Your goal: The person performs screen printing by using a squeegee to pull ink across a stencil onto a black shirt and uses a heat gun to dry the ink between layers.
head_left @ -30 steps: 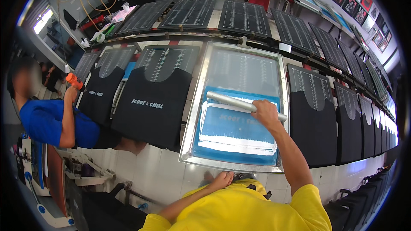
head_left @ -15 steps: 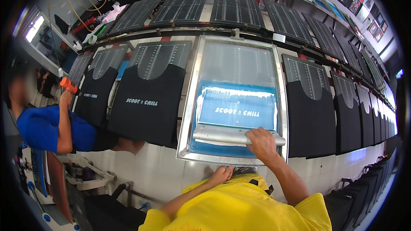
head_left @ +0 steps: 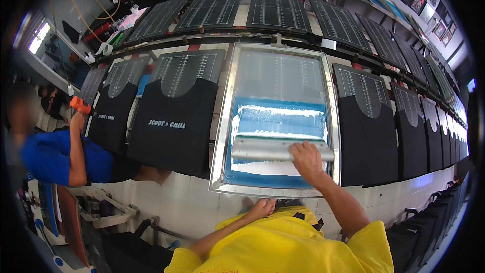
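My right hand (head_left: 307, 163) is closed on the right part of a long silver squeegee (head_left: 257, 149), which lies across a screen-printing screen (head_left: 224, 151) with a metal frame. Blue coating (head_left: 268, 179) covers the lower part of its mesh, and white ink (head_left: 262, 168) shows in a strip on the near side of the squeegee. A thinner white smear lies beyond it. Pale lettering in the mesh is partly covered by the blade. My left hand (head_left: 263, 206) rests at my waist near the frame's front edge, its fingers curled; what they hold, if anything, is hidden.
Black shirts on boards flank the screen: a printed shirt (head_left: 172, 106) on the left, a plain shirt (head_left: 366, 141) on the right. Bare boards (head_left: 278, 12) line the far side. At left, a person in blue (head_left: 55, 156) holds an orange heat gun (head_left: 80, 105).
My right hand has pushed the squeegee a little away from me over the lettering, and more white ink shows behind it. My left hand stays at my waist.
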{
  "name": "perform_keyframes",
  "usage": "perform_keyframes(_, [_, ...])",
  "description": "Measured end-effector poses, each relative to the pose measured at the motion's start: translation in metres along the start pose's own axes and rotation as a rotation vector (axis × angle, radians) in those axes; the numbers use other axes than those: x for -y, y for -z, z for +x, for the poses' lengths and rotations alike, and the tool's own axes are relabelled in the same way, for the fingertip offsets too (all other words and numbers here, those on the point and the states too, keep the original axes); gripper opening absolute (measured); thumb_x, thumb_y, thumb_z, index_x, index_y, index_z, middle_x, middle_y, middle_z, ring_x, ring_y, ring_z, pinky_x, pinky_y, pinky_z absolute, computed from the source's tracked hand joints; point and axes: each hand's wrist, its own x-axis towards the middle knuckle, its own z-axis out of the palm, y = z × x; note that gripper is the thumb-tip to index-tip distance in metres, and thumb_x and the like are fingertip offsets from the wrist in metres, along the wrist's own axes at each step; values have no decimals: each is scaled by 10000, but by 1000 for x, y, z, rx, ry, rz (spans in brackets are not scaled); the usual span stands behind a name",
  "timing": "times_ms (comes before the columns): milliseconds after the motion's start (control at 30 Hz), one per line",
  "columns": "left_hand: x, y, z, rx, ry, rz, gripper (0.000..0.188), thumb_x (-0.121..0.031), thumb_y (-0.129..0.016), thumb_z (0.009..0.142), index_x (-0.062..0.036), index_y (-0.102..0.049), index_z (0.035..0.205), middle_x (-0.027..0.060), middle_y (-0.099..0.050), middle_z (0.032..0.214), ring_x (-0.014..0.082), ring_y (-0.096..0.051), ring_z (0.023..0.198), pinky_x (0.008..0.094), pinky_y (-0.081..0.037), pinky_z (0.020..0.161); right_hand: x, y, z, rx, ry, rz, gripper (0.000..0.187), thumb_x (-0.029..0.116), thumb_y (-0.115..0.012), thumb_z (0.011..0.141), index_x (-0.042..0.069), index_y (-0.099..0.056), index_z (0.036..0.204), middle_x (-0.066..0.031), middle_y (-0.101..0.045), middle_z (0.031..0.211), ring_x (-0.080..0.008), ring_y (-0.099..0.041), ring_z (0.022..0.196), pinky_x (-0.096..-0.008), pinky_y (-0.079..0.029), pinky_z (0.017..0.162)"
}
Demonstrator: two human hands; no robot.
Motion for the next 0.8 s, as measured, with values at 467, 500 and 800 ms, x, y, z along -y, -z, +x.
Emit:
perform_keyframes(467, [5,12,9,63,63,-2,480,-437,-457,1080,-50,-538,807,-4,-506,676,96,-454,591,258,-387,561,8,31,-9,69,-7,78,243,144,-724,729,97,-611,940,-50,-620,946,-246,-602,905,-384,-481,728])
perform_keyframes(500, [4,10,9,56,87,-44,474,-431,-457,1081,-49,-540,812,-5,-500,680,95,-447,590,258,-383,559,17,32,-22,68,0,55,228,138,-704,732,94,-607,933,-49,-615,940,-244,-597,900,-377,-471,717])
perform_keyframes(800, [-13,11,5,130,229,-126,358,-358,-449,1095,-62,-571,934,-39,-462,725,77,-388,614,230,-337,572,66,21,-89,193,-64,18,502,255,-730,739,38,-618,1178,-107,-603,1212,-258,-556,1037,-375,-439,806])
